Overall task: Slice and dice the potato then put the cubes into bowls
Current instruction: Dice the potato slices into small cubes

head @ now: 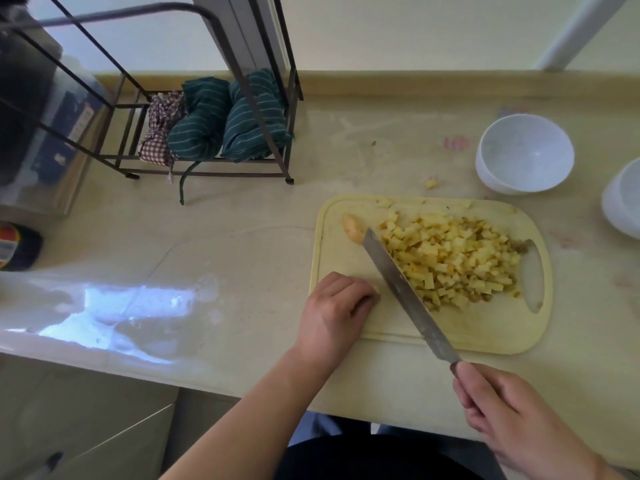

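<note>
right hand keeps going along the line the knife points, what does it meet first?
The right hand grips the knife, which points up-left across the cutting board. The tip already sits by the potato end piece, so that likely comes first; the diced potato pile lies beside the blade. Height is unclear.

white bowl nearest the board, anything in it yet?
Empty. The white bowl shows a bare inside, upright on the counter; the potato cubes sit piled on the cutting board.

left hand (334,308) is curled into a loose fist, knuckles up, forearm angled in from below. right hand (512,420) is wrapped tight around the knife (408,296) handle.
</note>
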Available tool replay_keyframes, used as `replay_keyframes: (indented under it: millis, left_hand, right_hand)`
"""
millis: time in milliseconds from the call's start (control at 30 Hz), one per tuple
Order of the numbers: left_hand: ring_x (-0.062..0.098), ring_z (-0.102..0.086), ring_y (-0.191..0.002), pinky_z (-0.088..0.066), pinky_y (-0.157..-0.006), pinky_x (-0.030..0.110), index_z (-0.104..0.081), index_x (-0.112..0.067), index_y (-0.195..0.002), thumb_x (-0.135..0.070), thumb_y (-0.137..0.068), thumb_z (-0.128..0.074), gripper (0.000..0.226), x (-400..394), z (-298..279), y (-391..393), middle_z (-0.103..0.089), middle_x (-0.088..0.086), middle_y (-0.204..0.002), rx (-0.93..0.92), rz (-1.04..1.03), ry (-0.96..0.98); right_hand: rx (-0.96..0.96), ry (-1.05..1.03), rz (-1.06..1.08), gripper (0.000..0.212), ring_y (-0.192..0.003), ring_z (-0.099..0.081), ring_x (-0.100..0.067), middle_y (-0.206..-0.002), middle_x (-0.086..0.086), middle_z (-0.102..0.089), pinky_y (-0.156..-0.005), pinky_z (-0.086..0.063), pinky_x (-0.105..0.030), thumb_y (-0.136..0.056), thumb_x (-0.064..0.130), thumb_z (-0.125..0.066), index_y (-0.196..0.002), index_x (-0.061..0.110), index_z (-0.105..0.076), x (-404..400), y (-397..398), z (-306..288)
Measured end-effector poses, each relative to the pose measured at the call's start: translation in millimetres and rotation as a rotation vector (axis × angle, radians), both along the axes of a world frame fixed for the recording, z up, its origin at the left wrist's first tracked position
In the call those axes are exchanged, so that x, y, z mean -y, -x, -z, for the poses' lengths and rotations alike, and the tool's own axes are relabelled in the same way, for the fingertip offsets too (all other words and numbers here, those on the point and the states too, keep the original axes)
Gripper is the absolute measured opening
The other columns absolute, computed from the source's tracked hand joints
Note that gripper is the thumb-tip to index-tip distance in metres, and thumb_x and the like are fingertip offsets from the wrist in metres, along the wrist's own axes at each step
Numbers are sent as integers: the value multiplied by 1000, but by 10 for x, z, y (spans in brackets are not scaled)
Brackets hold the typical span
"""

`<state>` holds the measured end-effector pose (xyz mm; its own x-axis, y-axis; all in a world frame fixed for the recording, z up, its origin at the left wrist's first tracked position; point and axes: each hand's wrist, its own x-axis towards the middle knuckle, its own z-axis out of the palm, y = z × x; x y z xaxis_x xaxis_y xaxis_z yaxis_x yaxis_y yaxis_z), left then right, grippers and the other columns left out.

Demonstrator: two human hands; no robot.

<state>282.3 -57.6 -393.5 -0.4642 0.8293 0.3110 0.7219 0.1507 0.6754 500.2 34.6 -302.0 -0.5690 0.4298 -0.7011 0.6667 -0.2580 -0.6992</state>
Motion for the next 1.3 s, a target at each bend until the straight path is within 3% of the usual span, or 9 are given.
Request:
replay_keyframes:
  millis: [133, 300, 433, 567, 667, 800, 967, 1133, 1300]
  left_hand:
    - [18, -61, -76, -51, -69, 28, -76, -7, -83, -8, -83, -77, 2, -215, 33, -59, -71, -1, -79, 19, -2, -19]
    - [17, -60, -78, -52, -71, 26, -76, -8, -84, -16, -84, -79, 9, -263, -14, -87, -70, -1, -80, 39, 1, 29]
    - [19, -63, -91, -55, -78, 34, -70, -8, -97, -10, -90, -57, 15, 54, -191, -128, -64, 2, -100, 36, -124, 16]
    - [18, -54, -93, -46, -85, 27, -53, -18, -96, -13, -84, -59, 14, 190, -614, -202, -53, -2, -99, -31, -159, -151]
    - [17, -54, -80, -44, -75, 32, -59, -21, -82, -28, -84, -66, 10, -36, -777, -250, -59, -8, -79, -189, 100, 17]
    - [17, -50, -68, -47, -66, 36, -57, -24, -68, -38, -80, -61, 19, -299, -718, -242, -53, -11, -66, -201, 90, 243]
    - [19, -55, -73, -45, -69, 34, -60, -23, -72, -37, -82, -56, 17, -420, -685, -226, -58, -10, -71, -106, 60, 348]
    - [23, -59, -85, -40, -78, 33, -68, -20, -82, -33, -86, -61, 15, -545, -663, -184, -65, -5, -81, -74, 23, 424]
    - [21, -56, -104, -35, -91, 32, -71, -23, -108, -36, -96, -58, 22, -634, -695, -104, -66, -4, -102, -140, 84, 515]
  right_hand:
    - [-50, -44, -105, 72, -55, -26, -21, -59, 0, -32, -52, -23, -35, -75, 81, -49, -69, 10, -41, -156, -103, -8]
    - [-67, -200, -178, 76, -51, -36, -9, -53, 5, -39, -51, -30, -29, -72, 88, -42, -72, 12, -47, -351, -145, -171]
    - [81, -603, -444, 79, -48, -48, -7, -51, 8, -49, -52, -41, -28, -67, 96, -8, -66, 25, -42, -454, -201, -308]
    - [253, -932, -688, 85, -76, -64, -9, -77, 8, -57, -59, -45, -27, -58, 81, 31, -87, 34, -33, -464, -196, -324]
    - [292, -986, -787, 90, -84, -66, -11, -93, 7, -65, -62, -46, -29, -58, 77, 32, -99, 36, -37, -481, -198, -323]
    - [336, -987, -823, 96, -86, -67, -15, -98, 7, -65, -61, -44, -31, -59, 74, 23, -113, 32, -44, -488, -145, -399]
    - [342, -1004, -856, 101, -91, -67, -18, -105, 4, -66, -62, -41, -33, -58, 75, 21, -117, 28, -46, -477, -109, -459]
    - [333, -1013, -919, 69, -99, -66, -20, -112, 2, -65, -66, -38, -34, -90, 72, -9, -124, 26, -46, -436, -85, -521]
    - [355, -989, -937, 99, -101, -66, -22, -114, 2, -65, -67, -37, -34, -66, 78, 14, -125, 26, -46, -439, -84, -571]
